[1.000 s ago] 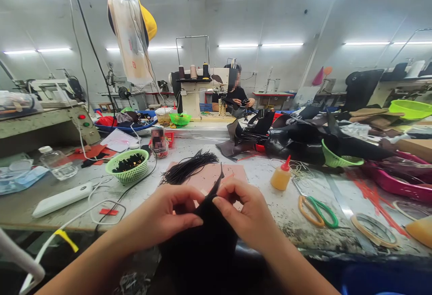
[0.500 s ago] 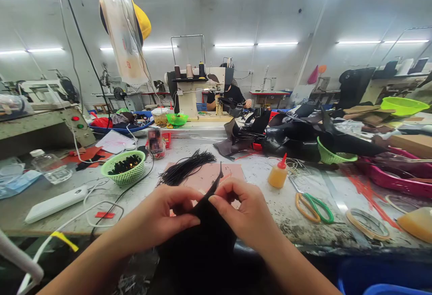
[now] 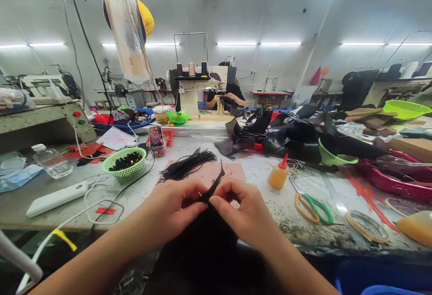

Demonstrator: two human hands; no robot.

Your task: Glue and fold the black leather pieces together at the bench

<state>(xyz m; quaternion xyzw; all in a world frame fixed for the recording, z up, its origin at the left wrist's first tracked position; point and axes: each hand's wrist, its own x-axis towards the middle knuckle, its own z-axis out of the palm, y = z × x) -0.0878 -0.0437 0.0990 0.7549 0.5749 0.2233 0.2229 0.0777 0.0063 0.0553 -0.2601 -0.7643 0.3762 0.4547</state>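
A black piece of sheet material, perhaps leather (image 3: pixel 202 250), hangs below my hands at the table's front edge, its narrow tip pointing up and away. My left hand (image 3: pixel 180 207) pinches its upper edge between thumb and fingers. Close beside it, my right hand (image 3: pixel 241 205) pinches the same edge, thumb on the near side. The two thumbs almost meet. Beyond the hands, a bundle of thin black strips (image 3: pixel 189 164) lies partly over a pinkish board (image 3: pixel 232 170). The lower part of the black piece merges into dark shadow.
Right of my hands stand a glue bottle (image 3: pixel 278 176) with a red nozzle, scissors (image 3: pixel 313 207) and a tape roll (image 3: pixel 366 225). Leftward are a green basket (image 3: pixel 124 176), a white power bank (image 3: pixel 57 199) and a water bottle (image 3: pixel 52 162). Black pieces (image 3: pixel 293 137) are heaped behind. A co-worker (image 3: pixel 226 97) sits at a sewing machine (image 3: pixel 189 95).
My left hand has slid along the edge toward my right hand, narrowing the gap between them. The right hand stays nearly in place. The co-worker's hands have come together at the machine.
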